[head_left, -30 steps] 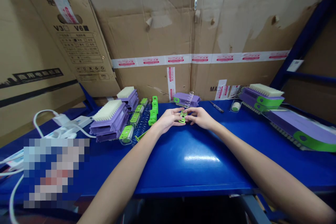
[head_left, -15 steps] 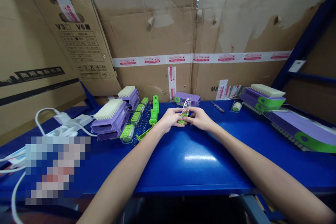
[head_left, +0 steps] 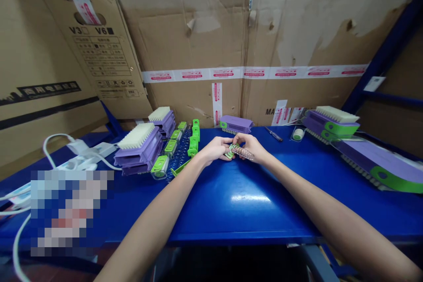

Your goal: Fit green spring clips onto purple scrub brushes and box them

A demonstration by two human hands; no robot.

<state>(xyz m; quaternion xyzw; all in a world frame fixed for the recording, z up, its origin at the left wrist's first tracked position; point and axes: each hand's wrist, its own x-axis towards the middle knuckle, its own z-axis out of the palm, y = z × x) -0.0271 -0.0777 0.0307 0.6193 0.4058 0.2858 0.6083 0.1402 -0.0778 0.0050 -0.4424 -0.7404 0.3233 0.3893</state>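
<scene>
In the middle of the head view my left hand is closed on a small green plastic part. My right hand meets it from the other side, fingers bent around the upper edge of the same part. A coiled metal spring sticks out of the green part and lies slanted to the right, across my right fingers and palm. The fingers hide much of the green part, so how the spring sits in it cannot be made out.
Left of my hands are stacked purple brushes, a row of green-topped pieces, loose springs and green parts. Behind stands a purple brush body. A screwdriver, a small roller piece and more brushes are at right.
The spring has swung from standing nearly upright to lying over toward my right palm. The green part has turned a little between my hands, which stay in about the same place.
</scene>
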